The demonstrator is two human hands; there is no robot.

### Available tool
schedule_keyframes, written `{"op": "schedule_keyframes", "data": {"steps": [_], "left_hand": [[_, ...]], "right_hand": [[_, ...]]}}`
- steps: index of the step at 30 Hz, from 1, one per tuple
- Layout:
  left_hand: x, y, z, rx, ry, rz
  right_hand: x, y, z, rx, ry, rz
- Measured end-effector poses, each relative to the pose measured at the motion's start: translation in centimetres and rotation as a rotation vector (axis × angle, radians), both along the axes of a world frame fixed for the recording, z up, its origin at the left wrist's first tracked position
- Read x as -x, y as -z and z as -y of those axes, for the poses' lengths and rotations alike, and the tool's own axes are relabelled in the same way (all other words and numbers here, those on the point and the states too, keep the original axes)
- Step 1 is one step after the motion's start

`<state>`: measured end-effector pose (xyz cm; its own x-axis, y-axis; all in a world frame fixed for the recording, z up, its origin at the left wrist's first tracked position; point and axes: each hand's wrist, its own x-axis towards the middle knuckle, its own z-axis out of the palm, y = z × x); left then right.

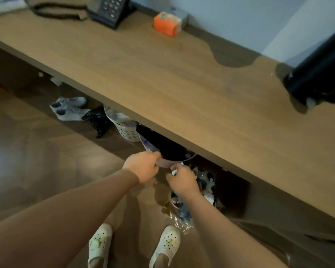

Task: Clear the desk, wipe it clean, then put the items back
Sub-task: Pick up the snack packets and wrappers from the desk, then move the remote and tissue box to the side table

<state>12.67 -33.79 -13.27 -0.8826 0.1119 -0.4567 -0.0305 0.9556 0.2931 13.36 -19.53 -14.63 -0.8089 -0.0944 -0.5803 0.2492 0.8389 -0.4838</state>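
Note:
The wooden desk point(162, 74) runs diagonally across the view. On it stand a black phone point(112, 8) with a coiled cord, an orange tissue pack point(167, 24) by the wall and a black object point(321, 74) at the right. Below the desk's front edge, my left hand point(143, 166) grips the rim of a pale bin with a dark liner point(166, 149). Just to its right, my right hand point(183, 180) pinches a small white scrap over a second bin full of rubbish point(205, 182).
A white slotted basket point(124, 128), a black bag point(98, 120) and a pair of grey shoes point(70, 108) lie under the desk on the wooden floor. My feet in white clogs point(132, 244) stand near the bins. Crumpled plastic point(180, 219) lies beside the right foot.

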Motion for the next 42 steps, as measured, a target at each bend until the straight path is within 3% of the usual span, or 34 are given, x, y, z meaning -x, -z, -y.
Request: {"op": "schedule_keyframes", "data": {"steps": [15, 32, 42], "left_hand": [[2.9, -11.7, 29.7, 0.077, -0.152, -0.312], [20.0, -13.9, 50.4, 0.124, -0.348, -0.365], [27.1, -13.5, 62.8, 0.112, -0.38, -0.407]], "right_hand": [[6.0, -12.8, 29.8, 0.001, -0.279, -0.381], [26.0, -14.6, 48.5, 0.081, -0.356, -0.375], [33.6, -14.0, 60.7, 0.075, -0.377, -0.425]]}}
